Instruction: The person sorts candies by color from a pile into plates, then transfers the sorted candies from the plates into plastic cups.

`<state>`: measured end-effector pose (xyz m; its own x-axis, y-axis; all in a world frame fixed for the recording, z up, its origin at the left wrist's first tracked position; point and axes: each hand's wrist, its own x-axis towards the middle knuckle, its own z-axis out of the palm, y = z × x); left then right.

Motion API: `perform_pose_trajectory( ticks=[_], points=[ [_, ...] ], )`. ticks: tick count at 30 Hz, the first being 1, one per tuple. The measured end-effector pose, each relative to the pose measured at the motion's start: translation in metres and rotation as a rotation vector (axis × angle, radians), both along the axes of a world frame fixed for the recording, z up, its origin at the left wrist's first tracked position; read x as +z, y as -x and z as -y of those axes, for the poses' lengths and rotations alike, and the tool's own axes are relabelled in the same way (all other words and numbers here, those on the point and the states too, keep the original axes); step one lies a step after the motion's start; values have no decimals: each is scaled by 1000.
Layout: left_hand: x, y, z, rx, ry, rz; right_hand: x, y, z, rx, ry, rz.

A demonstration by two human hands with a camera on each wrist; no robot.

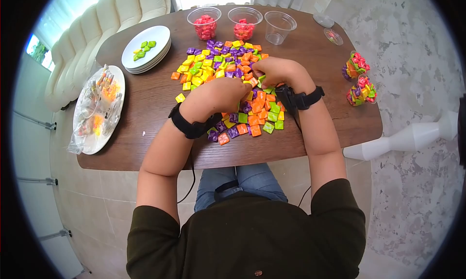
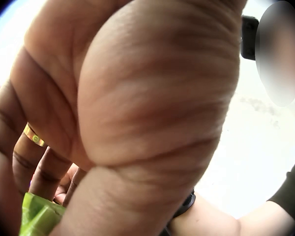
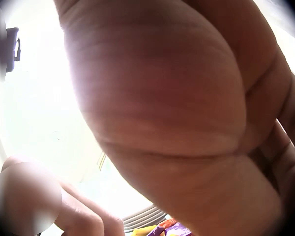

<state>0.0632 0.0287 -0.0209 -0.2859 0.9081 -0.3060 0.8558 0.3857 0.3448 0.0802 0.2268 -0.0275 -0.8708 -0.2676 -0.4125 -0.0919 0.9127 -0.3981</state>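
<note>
A wide heap of small square wrapped candies [image 1: 204,70] in yellow, orange, purple and green covers the middle of the table. Over its near part, my left hand [image 1: 221,95] bends its fingers and pinches a green wrapped candy [image 2: 42,216], which shows between thumb and finger in the left wrist view. Just right of it, my right hand [image 1: 281,71] curls over the heap, with a green candy [image 1: 261,80] at its thumb and fingertips. In the right wrist view the palm hides these fingertips.
Along the far edge stand two clear cups [image 1: 205,25] of red candies and another clear cup [image 1: 279,29]. Stacked white plates [image 1: 128,60], the top one with green candies, sit far left. An oval platter [image 1: 116,77] holds bagged items. Cups of mixed candies [image 1: 361,92] stand right.
</note>
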Motion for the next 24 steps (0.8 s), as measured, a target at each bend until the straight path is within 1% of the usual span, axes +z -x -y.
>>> perform_pose_trajectory(
  ticks=[3,4,7,8,11,14,17,21,23,24],
  points=[
    [-3,2,2,-10,-4,-36,5,-1,-15,-143,97,-40],
    [-5,2,3,-14,-10,-47,4,2,-21,-97,37,-158],
    [-5,2,2,-29,3,-58,7,1,-36,-171,66,-320],
    [-3,1,2,-35,13,-58,6,2,-39,-160,18,-379],
    [0,0,2,-47,14,-26,-11,10,-49,-164,-4,-432],
    [-1,1,-1,17,41,-58,-7,8,-39,-261,64,-246],
    [3,7,2,36,-16,-9,3,5,-31,-163,20,-50],
    [9,26,8,-28,-323,12,8,-1,-16,-83,-16,3],
    [13,35,6,197,-353,475,4,-1,-9,-30,-33,-22],
    [12,39,5,281,-445,611,-4,1,-9,-32,-18,-38]
  ],
)
